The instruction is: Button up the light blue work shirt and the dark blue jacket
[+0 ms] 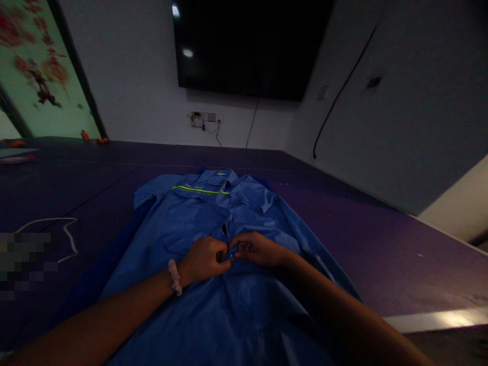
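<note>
Both hands, L point(204, 260) & R point(256, 249), pinch blue shirt point(229, 305) front placket, prob. at a button.

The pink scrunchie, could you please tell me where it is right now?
In the head view the pink scrunchie sits on the wrist just behind the left hand, over the blue shirt, left of centre.

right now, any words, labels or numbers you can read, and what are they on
None can be read.
Blue work shirt: pale marks by the yellow-green stripe, too blurred.
Collar tag: too small.
Right hand: a dark mark, illegible.
</note>
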`<move>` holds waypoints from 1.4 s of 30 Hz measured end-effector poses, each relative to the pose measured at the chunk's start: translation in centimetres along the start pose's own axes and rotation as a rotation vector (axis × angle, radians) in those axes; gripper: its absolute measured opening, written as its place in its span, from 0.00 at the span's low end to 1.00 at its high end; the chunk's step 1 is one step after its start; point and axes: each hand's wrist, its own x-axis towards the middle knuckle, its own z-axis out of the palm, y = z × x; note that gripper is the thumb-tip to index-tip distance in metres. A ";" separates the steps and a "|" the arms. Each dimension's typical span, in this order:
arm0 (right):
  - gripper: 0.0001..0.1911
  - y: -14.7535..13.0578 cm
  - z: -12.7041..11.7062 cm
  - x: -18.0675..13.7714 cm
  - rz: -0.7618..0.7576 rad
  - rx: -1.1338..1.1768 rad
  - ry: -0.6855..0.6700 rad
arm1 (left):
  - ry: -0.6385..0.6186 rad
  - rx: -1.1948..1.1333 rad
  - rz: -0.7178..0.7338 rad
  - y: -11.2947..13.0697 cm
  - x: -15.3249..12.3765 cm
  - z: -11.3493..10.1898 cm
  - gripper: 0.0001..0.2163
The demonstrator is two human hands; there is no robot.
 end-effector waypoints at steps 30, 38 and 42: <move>0.10 -0.1 0.7 0.3 0.062 -0.006 0.100 | -0.022 -0.041 0.027 0.1 -0.1 -0.3 0.10; 0.13 -0.2 0.4 0.1 0.024 -0.007 0.047 | -0.026 -0.049 0.044 0.0 0.0 -0.2 0.11; 0.11 -0.4 0.4 0.1 0.017 -0.019 0.039 | -0.024 -0.042 0.054 -0.1 -0.1 -0.2 0.12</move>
